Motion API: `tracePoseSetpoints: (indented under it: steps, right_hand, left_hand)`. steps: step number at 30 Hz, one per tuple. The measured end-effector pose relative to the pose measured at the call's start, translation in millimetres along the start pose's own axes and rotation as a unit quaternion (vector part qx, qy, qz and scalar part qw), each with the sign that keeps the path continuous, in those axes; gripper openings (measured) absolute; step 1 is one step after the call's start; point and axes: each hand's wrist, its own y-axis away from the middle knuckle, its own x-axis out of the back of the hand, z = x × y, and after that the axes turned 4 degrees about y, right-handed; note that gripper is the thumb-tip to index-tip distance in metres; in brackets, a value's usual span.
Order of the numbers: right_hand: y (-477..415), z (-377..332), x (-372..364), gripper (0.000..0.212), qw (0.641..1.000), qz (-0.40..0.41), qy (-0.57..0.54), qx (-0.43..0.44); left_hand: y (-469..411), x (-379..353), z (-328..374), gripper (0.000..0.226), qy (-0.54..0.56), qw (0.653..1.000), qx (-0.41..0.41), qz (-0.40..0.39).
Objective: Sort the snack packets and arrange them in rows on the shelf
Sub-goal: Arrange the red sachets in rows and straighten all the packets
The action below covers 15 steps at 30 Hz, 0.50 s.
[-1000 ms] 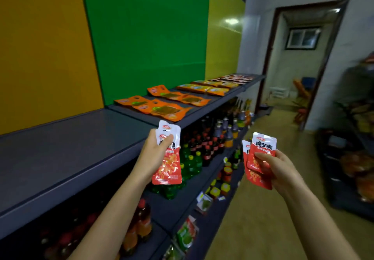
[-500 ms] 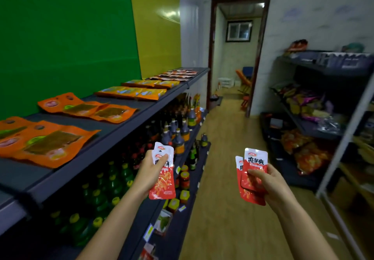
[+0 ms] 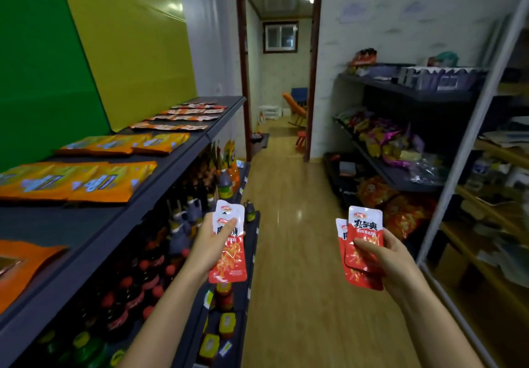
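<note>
Much of the shelf point(image 3: 86, 221) on the left is already filled. A row of orange packets point(image 3: 86, 183) lies flat near the viewer, a second orange row point(image 3: 126, 145) sits farther along, and small red-and-white packets point(image 3: 186, 117) lie in rows at the far end, too blurred to read. A lone orange packet point(image 3: 20, 261) lies at the near left edge.

What remains is in the hands. The left hand point(image 3: 211, 250) grips what look like two red packets point(image 3: 229, 256), thumb across their fronts, just beside the shelf's edge. The right hand point(image 3: 386, 256) pinches another small stack point(image 3: 363, 250) of at least two, held apart from the left over the aisle floor point(image 3: 300, 224). By their colouring these probably belong with the far rows, so a few placements seem to be left, then some squaring up.
</note>
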Motion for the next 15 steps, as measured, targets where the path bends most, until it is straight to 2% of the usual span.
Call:
tracePoseSetpoints:
  steps: [4,9,15]
  right_hand:
    - [-66.4,11.7,3.3,0.024,1.0,0.015,-0.005,-0.017]
    - [-168.8,18.8,0.6,0.023,0.999,0.014,-0.009,-0.043]
    - [-296.7,-19.2,-9.0,0.023,1.0,-0.024,0.002,-0.013]
  left_hand:
    - [-65.2,-21.1,-22.7,0.007,-0.006,1.0,0.015,0.004]
    - [-151.4,-56.7,-39.2,0.003,0.012,0.999,0.033,0.023]
    - [-260.5,-110.3,-22.4,0.017,0.037,0.997,0.031,0.052]
